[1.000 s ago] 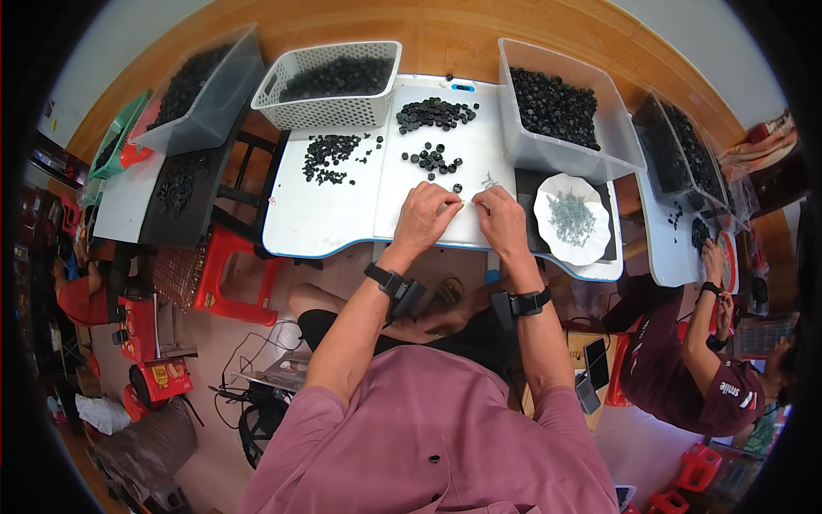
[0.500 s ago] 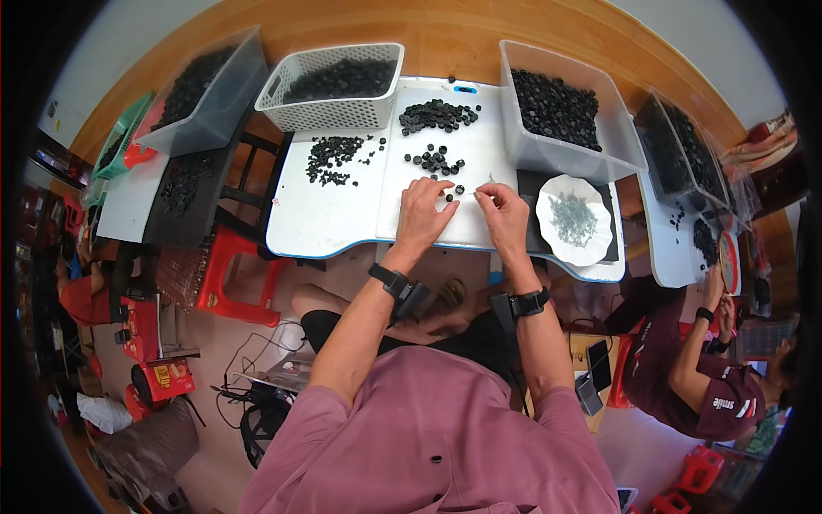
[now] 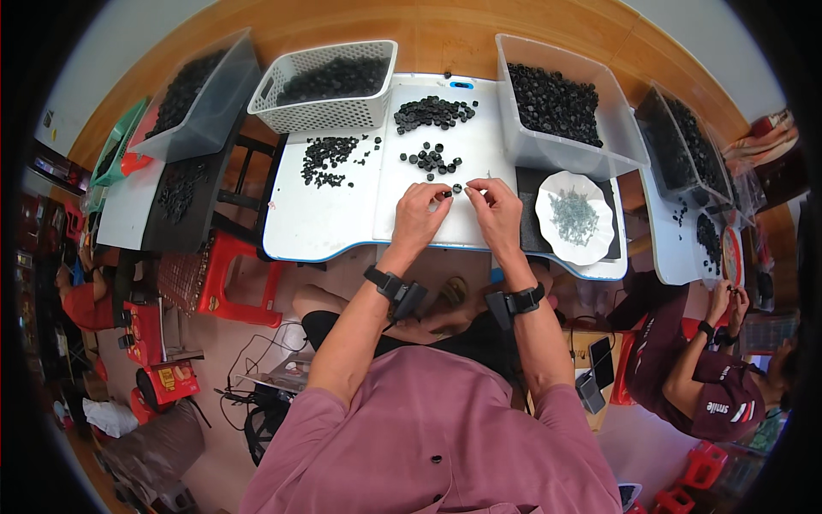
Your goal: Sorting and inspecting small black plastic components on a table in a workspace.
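Note:
My left hand (image 3: pixel 418 214) is closed in a pinch on a small black round piece (image 3: pixel 447 194) above the white table. Beside those fingertips, a round black cap (image 3: pixel 457 188) sits between my two hands. My right hand (image 3: pixel 497 212) also has thumb and fingers pressed together; whatever it may hold is too small to make out. Just beyond my hands lies a loose group of black caps (image 3: pixel 432 158), with a larger pile of black caps (image 3: pixel 435 113) behind it. Smaller black pieces (image 3: pixel 327 160) are scattered to the left.
A white scalloped dish (image 3: pixel 552 244) of thin clear pieces stands on a black mat at right. Behind are a white basket (image 3: pixel 342 118) and a clear bin (image 3: pixel 574 156), both filled with black parts. A co-worker (image 3: pixel 693 368) sits at the neighbouring table on the right.
My left fingers have closed on the small black piece that lay between them. My right hand has shifted slightly left, nearer the cap. The co-worker's hands have moved a little.

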`<state>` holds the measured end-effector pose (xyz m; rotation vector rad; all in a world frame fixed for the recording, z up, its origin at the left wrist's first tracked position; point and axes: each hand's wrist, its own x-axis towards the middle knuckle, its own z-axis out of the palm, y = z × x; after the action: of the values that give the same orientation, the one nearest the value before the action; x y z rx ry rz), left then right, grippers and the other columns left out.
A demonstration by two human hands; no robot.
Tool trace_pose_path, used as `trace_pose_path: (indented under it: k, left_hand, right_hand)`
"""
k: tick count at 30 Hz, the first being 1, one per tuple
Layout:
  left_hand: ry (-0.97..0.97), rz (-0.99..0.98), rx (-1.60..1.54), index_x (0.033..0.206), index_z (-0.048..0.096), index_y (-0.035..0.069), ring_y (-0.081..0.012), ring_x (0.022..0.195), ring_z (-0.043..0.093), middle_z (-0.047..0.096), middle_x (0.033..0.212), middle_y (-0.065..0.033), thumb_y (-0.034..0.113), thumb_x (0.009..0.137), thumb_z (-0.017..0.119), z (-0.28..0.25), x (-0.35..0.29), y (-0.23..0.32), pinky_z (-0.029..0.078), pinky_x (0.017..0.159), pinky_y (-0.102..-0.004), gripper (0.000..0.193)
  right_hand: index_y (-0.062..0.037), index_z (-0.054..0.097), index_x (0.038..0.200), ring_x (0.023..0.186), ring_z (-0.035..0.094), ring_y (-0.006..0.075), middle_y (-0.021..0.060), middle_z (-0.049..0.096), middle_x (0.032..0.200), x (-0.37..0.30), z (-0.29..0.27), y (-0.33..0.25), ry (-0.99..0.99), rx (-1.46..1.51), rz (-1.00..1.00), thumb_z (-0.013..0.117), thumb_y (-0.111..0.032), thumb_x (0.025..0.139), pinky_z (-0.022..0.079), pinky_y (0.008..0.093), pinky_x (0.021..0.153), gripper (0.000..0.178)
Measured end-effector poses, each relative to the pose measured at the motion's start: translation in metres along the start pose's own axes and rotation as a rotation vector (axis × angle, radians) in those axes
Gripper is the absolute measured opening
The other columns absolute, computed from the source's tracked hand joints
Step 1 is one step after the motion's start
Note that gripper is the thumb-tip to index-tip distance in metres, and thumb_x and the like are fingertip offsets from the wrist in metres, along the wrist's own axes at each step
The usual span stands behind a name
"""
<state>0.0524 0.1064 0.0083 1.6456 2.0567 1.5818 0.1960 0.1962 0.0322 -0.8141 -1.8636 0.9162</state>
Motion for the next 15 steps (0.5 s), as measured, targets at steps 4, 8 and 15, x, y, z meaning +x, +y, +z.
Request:
trace_pose_path:
  k: [4, 8, 15]
  left_hand:
    - [-0.028, -0.153, -0.149, 0.113, 0.075, 0.003, -0.017, 0.074, 0.07, 0.077, 0.093, -0.0101, 0.012, 0.092, 0.075, -0.0005, 0.0005, 0.0015, 0.056, 0.07, -0.0306, 0.022]
    - [-0.08, -0.212, -0.203, 0.113, 0.073, 0.001, -0.016, 0.077, 0.072, 0.078, 0.097, -0.0107, 0.012, 0.094, 0.074, -0.0019, 0.0025, 0.0046, 0.057, 0.071, -0.0294, 0.022]
    - [-0.123, -0.252, -0.22, 0.115, 0.072, 0.001, -0.0159, 0.084, 0.075, 0.079, 0.099, -0.0102, 0.011, 0.095, 0.072, -0.0042, 0.0035, 0.0058, 0.058, 0.074, -0.0292, 0.022]
  right_hand:
    - [-0.0021, 0.075, 0.096, 0.063, 0.059, 0.0165, 0.0083, 0.07, 0.084, -0.0032, 0.0053, 0.0042, 0.017, 0.025, 0.022, 0.077, -0.005, 0.088, 0.048, 0.0306, 0.06, 0.009]
    - [-0.002, 0.074, 0.095, 0.064, 0.059, 0.0161, 0.0082, 0.07, 0.084, -0.0043, 0.0048, 0.005, 0.016, 0.019, 0.011, 0.077, -0.004, 0.088, 0.047, 0.0302, 0.06, 0.008]
    - [-0.0017, 0.075, 0.095, 0.063, 0.059, 0.016, 0.0084, 0.07, 0.085, -0.0042, 0.0068, 0.0065, -0.008, 0.052, -0.002, 0.077, -0.004, 0.088, 0.047, 0.03, 0.06, 0.008]
